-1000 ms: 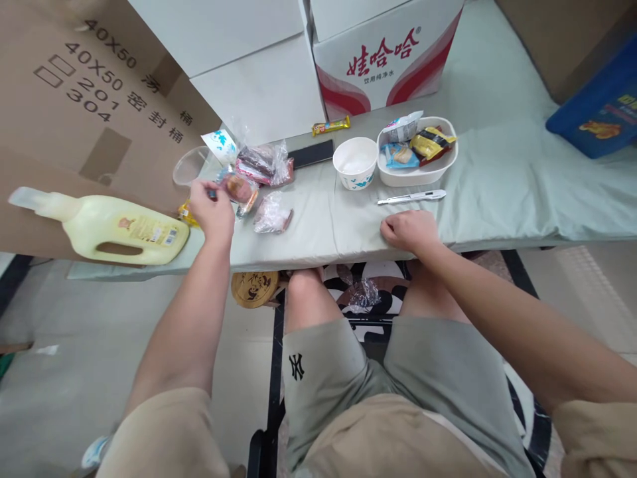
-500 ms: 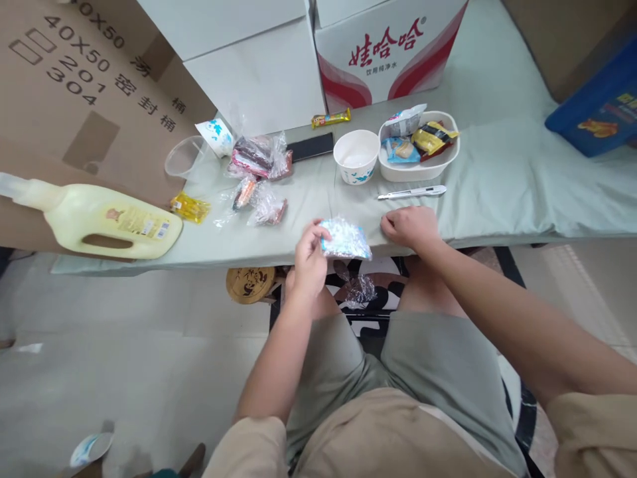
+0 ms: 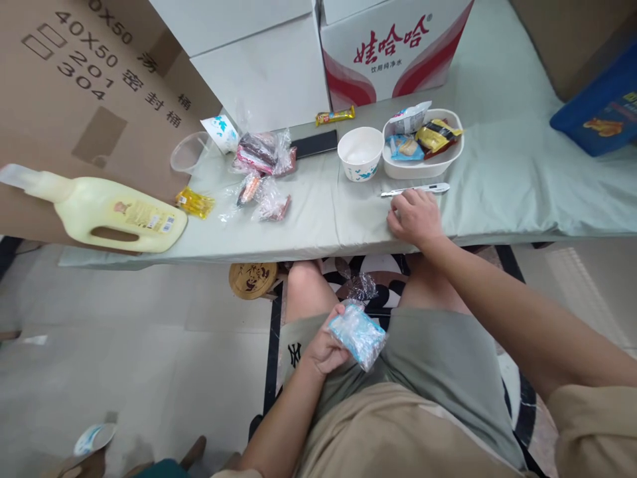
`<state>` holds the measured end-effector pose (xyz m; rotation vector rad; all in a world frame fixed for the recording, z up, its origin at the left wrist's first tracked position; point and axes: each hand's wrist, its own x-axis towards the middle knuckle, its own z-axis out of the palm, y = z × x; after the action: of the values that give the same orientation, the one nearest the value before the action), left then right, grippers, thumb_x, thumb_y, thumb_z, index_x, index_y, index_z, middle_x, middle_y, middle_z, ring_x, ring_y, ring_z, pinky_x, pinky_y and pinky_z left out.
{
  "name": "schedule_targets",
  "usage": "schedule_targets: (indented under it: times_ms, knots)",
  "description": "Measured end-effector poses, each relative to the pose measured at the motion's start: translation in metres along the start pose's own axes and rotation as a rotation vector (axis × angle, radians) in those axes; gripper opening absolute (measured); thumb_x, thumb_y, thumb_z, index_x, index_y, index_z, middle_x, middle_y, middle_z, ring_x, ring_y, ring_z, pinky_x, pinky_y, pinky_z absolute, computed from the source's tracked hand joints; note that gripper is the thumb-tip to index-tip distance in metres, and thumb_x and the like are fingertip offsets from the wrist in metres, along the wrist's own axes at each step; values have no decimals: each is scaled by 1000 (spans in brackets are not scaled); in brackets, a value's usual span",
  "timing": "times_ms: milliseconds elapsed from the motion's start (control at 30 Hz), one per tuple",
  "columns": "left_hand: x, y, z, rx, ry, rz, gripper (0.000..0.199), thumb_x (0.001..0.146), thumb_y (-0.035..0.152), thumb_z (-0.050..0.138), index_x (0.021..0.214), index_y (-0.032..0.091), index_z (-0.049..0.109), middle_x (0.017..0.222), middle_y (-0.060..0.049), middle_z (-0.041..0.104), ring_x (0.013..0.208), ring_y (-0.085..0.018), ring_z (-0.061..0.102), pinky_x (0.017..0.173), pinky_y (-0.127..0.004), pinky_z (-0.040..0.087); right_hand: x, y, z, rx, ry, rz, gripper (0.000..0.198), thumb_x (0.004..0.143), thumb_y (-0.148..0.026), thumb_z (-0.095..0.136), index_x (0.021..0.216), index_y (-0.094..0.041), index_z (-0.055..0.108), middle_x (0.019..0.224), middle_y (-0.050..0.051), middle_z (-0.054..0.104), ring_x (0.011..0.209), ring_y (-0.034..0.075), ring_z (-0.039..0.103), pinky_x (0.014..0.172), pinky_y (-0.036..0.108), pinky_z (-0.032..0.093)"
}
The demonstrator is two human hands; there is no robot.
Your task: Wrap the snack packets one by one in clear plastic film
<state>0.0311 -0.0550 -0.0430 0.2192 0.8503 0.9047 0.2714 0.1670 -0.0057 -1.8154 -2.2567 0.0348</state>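
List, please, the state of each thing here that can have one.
Blue packet, clear film around it, held in the left hand
Cutter, lying flat, partly hidden by the right hand
White cup, upright, open
Oval tray, upright, holding snack packets
Phone, lying flat, screen dark
Snack bar, lying wrapped

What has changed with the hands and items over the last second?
The left hand has drawn back from the wrapped snacks to over the lap, carrying a blue wrapped packet. The right hand has moved slightly forward to the utility knife; grip unclear. The paper bowl, snack tray and phone stayed put.
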Motion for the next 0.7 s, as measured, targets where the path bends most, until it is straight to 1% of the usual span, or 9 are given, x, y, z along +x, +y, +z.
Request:
schedule_targets:
  times_ms: [67,167,267,333,400,467,567,633,700]
  knots:
    - [-9,7,-13,-45,-17,15,73,42,14,93,106,31,62,130,-2,65,108,-22,67,86,-30,55,-1,3,3,10,90,-17,40,93,-29,40,116,-14,70,132,19,63,119,34,55,95,43,36]
    - [-20,28,-23,-49,-30,27,79,46,22,90,119,33,61,142,-6,60,117,-28,64,90,-38,54,0,5,8,20,109,27,51,91,-27,43,137,-10,58,152,21,49,135,36,44,106,49,33]
    - [-25,46,-16,-56,-4,72,68,58,37,84,122,33,62,142,-7,60,118,-30,63,87,-40,55,4,6,11,17,68,57,56,92,-24,41,143,-5,51,145,25,55,134,38,46,108,53,34]
    - [-25,52,-6,-31,44,129,69,60,28,81,126,33,60,140,-7,62,112,-26,65,82,-34,55,8,9,11,-4,27,57,52,92,-20,39,140,-5,54,136,24,62,128,37,51,105,50,36]
    - [-23,53,4,5,76,167,74,60,21,80,130,33,58,139,-6,63,105,-23,66,73,-28,54,11,14,7,-39,-27,34,49,91,-17,38,134,-7,60,135,23,63,121,35,55,100,46,38]
    - [-19,51,12,12,90,194,72,59,20,82,127,31,61,136,-7,65,97,-21,67,68,-26,53,14,22,-2,-84,-93,32,44,92,-15,37,124,-9,67,132,22,65,116,33,56,95,44,38]
    - [-10,45,17,-21,131,243,66,57,21,87,118,29,65,123,-5,70,83,-15,65,63,-23,51,12,33,-20,-146,-169,81,37,95,-14,38,108,-10,72,118,22,70,109,31,59,95,47,33]
    - [-3,41,17,-52,159,279,68,56,24,90,118,30,65,118,-4,71,80,-13,64,64,-22,50,4,35,-32,-139,-174,106,35,96,-16,40,110,-10,72,112,22,71,105,30,61,95,48,31]
    - [3,38,17,-76,167,310,71,57,31,92,123,32,63,117,-3,70,86,-15,66,71,-25,53,-14,30,-42,-41,-144,125,35,96,-22,44,120,-12,69,115,21,70,100,29,63,91,45,36]
